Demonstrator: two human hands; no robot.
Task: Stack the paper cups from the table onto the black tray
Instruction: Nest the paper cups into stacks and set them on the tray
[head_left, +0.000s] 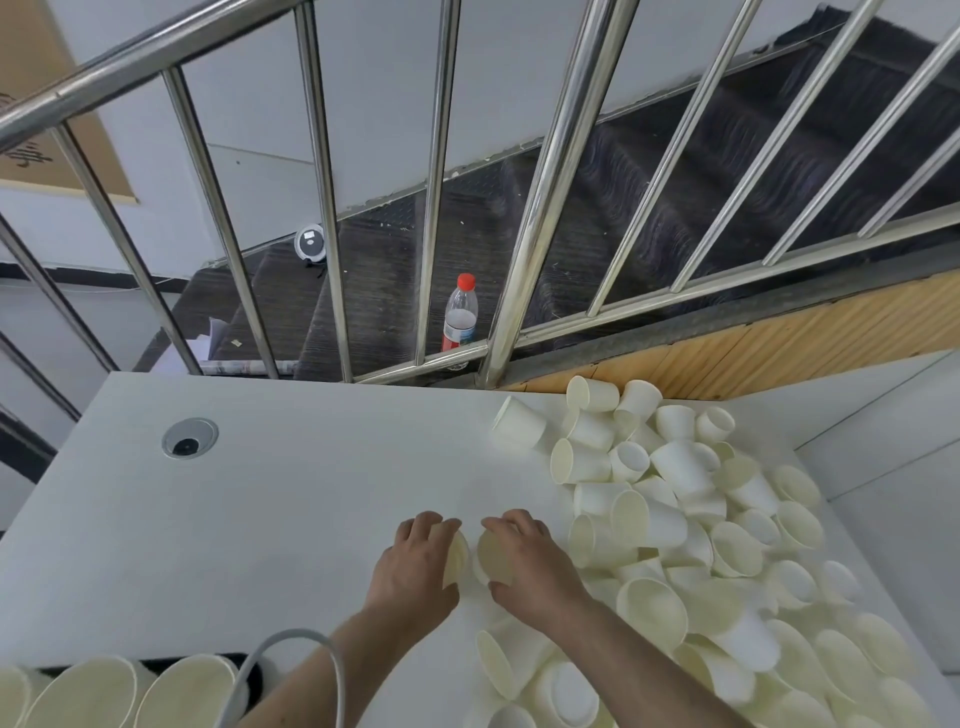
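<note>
Both hands are low on the white worktop (260, 519), close together; the left hand (415, 564) has its grip curled round a paper cup (457, 558), of which only the rim side shows at the palm; the right hand (530, 564) grips a second cup (493, 558) lying on its side, mouth turned toward the left hand; the two cups are just beside each other, and I cannot tell if they touch. A big loose pile of cups (701, 519) covers the right part of the worktop, most of them on their sides, reaching to the near edge. At the lower left, the black tray (156, 664) is seen only as a dark strip; stacked cups (135, 691) stand on it with mouths up. A grey cable (291, 644) curves near the left forearm. Behind the worktop is a steel railing (556, 156); a bottle (460, 319) with a red cap stands on the dark stairs (649, 182) beyond it.
</note>
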